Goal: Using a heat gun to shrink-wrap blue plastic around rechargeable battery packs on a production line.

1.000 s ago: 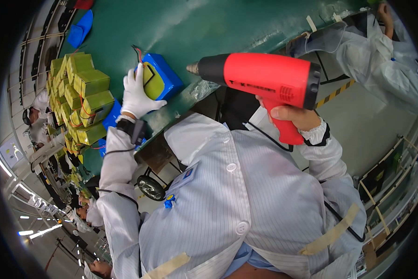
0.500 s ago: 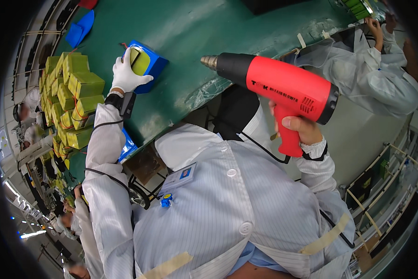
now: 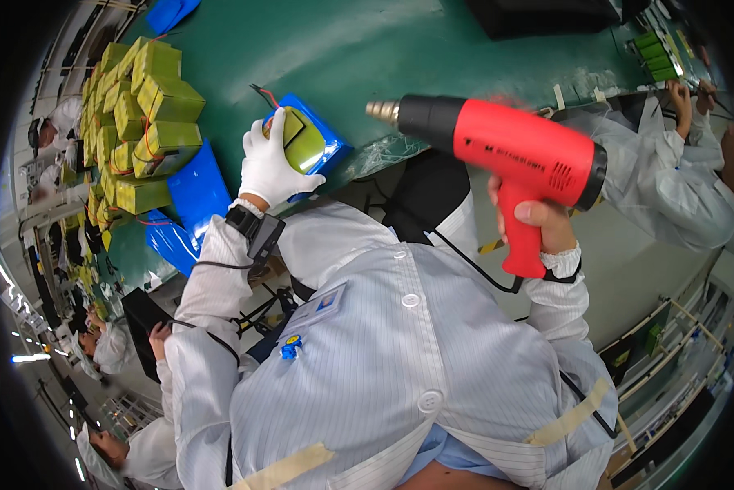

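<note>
My left hand [image 3: 270, 167], in a white glove, spans a yellow-green battery pack [image 3: 308, 150] on the table, thumb at its near edge and fingers over its far end. A glossy blue sleeve [image 3: 334, 147] wraps round the pack, leaving the end face showing. Thin red and dark wires stick out at its far left corner. My bare right hand [image 3: 546, 222] is wrapped round the handle of a red and black heat gun [image 3: 506, 143]. Its metal nozzle points left, held apart from the pack and to its right.
Several yellow-green packs [image 3: 167, 100] are stacked on the green table [image 3: 359, 57] at the left. Loose blue sleeves [image 3: 199, 189] lie beside the stack. A black object [image 3: 538, 16] stands at the far edge. Another person [image 3: 661, 163] works at the right, near green packs [image 3: 654, 55].
My left hand and the wrapped pack have come nearer and to the right, away from the stack. The heat gun sits slightly farther right. The view has shifted, showing more of the blue sleeves.
</note>
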Motion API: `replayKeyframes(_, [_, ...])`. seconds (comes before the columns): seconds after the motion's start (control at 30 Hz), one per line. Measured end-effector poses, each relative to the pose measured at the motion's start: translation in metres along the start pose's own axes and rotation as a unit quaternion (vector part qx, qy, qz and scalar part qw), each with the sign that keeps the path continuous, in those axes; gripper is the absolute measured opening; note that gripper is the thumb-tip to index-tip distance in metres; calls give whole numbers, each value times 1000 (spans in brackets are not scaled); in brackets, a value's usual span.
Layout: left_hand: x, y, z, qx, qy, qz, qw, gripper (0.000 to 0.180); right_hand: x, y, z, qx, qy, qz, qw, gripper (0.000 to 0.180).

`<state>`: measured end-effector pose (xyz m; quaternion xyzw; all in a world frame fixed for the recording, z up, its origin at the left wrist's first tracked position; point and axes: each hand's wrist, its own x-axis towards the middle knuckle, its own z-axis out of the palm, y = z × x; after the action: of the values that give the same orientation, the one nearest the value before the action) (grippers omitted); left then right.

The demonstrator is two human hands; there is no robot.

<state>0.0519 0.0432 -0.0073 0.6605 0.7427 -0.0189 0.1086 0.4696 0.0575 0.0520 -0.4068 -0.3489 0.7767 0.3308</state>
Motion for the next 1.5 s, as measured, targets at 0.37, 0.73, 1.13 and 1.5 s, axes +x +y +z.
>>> replayKeyframes(0.37, [48,-43,11,-108,34,-82,990,135,-22,-39,60,-166,-21,-12,986,70])
replayKeyframes(0.73, [40,-13,6,-25,140,-114,983,118,-29,-47,100,-285,25,-29,958,64])
replayKeyframes(1.13, [89,19,-15,-67,0,-169,983,117,-23,-63,117,-302,75,-51,949,61])
replayKeyframes(1.5, [62,-8,-10,-44,8,-117,992,122,-21,-68,119,-296,57,-43,952,64])
